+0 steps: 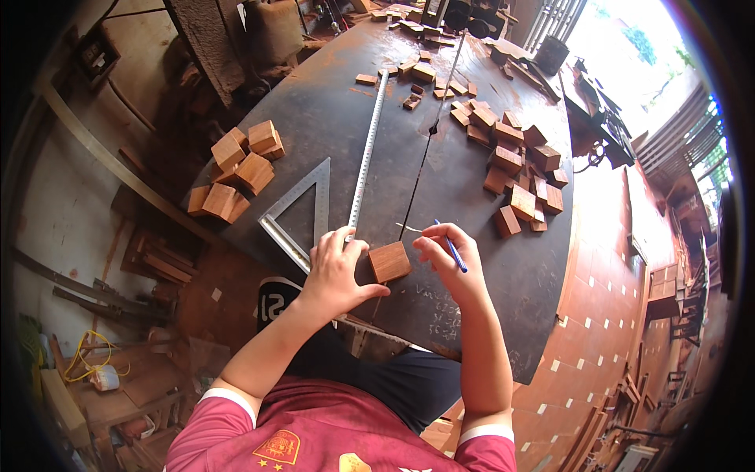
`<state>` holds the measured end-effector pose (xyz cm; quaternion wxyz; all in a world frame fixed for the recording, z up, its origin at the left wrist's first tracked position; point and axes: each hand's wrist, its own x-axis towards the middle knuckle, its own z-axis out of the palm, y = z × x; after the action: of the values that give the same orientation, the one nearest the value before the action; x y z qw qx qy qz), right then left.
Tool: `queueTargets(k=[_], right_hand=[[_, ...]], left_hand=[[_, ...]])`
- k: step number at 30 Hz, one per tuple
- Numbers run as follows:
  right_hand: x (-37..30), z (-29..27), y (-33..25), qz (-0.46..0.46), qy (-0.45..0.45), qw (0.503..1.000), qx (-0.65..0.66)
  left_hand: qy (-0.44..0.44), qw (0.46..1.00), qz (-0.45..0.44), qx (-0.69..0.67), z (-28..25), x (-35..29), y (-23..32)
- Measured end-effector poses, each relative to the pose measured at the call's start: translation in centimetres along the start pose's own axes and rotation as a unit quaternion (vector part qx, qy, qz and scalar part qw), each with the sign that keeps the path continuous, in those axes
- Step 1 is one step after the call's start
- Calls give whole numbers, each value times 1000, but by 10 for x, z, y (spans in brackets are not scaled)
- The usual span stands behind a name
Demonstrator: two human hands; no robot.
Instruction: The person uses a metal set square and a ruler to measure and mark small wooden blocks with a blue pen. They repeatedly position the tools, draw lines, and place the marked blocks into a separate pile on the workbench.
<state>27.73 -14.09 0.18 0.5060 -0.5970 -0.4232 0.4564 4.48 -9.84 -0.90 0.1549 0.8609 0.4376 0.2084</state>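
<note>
My left hand [336,271] is spread over the table's near edge, its thumb stretched out. Its fingertips touch the near end of a long, pale graduated ruler [367,157]. Just right of it lies a squared wooden block [390,262], between my two hands. My right hand [452,259] is closed around a blue pen [451,248], right of the block. A thin whitish sliver [407,228], too small to identify, shows by its fingertips. Left of the ruler, a metal triangle square [321,200] lies flat, its near corner close to my left hand.
The dark tabletop [472,204] has a long narrow slot [414,193] running away from the block. One pile of wooden blocks [255,171] sits at the left edge, a larger pile [523,157] at the right. Small offcuts [423,72] lie farther back. Tiled floor [582,322] shows at right.
</note>
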Motion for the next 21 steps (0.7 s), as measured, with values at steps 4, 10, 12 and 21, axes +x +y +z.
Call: queueTargets(k=[4, 10, 12, 21], right_hand=[[-4, 8, 4, -41, 27, 991, -125], [-17, 37, 3, -134, 34, 924, -356], [-19, 39, 0, -144, 26, 911, -385], [-17, 28, 0, -218, -61, 917, -329]], left_hand=[[8, 998, -34, -42, -19, 21, -16], [-34, 988, -151, 13, -20, 62, -42], [-66, 982, -174, 44, -22, 67, -28], [-152, 961, -221, 70, -15, 76, -27]])
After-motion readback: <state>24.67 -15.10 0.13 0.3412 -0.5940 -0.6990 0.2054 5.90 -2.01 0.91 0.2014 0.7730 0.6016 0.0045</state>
